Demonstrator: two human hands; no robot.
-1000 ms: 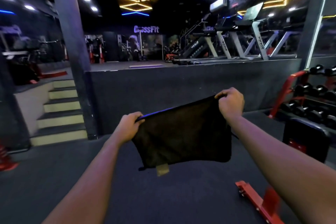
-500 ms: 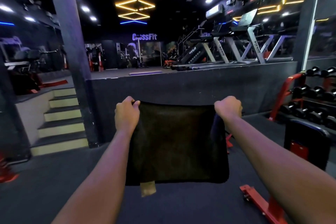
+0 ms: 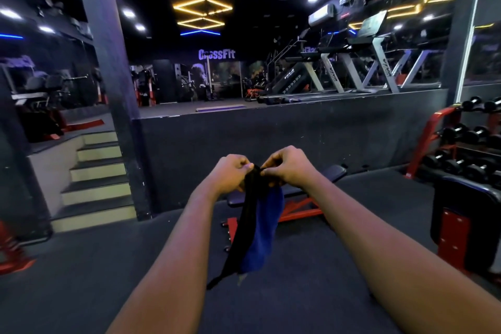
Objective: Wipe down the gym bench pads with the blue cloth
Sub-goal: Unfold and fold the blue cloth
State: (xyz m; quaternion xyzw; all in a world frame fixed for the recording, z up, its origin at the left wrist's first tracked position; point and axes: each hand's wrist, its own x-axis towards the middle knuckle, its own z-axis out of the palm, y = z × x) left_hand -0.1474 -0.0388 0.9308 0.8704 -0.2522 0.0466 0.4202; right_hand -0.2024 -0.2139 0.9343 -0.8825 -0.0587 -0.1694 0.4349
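Note:
The blue cloth [image 3: 261, 233] hangs folded in half in front of me, dark on its left side and blue on its right. My left hand [image 3: 230, 172] and my right hand [image 3: 288, 167] meet at its top edge, both pinching it. Behind the cloth a flat gym bench with a dark pad [image 3: 329, 172] and a red frame [image 3: 296, 210] stands on the floor, partly hidden by my hands and the cloth. A second bench with an upright dark pad [image 3: 466, 206] on a red post is at the right.
A red dumbbell rack [image 3: 433, 133] stands at the far right. A raised platform wall [image 3: 271, 138] runs behind the bench, with treadmills [image 3: 379, 62] on top. Steps [image 3: 95, 182] rise at the left beside a pillar [image 3: 119, 89]. Dark rubber floor [image 3: 108, 266] surrounds me.
My hands have come together, folding the spread cloth in half so it hangs narrow. The flat bench behind it is now uncovered.

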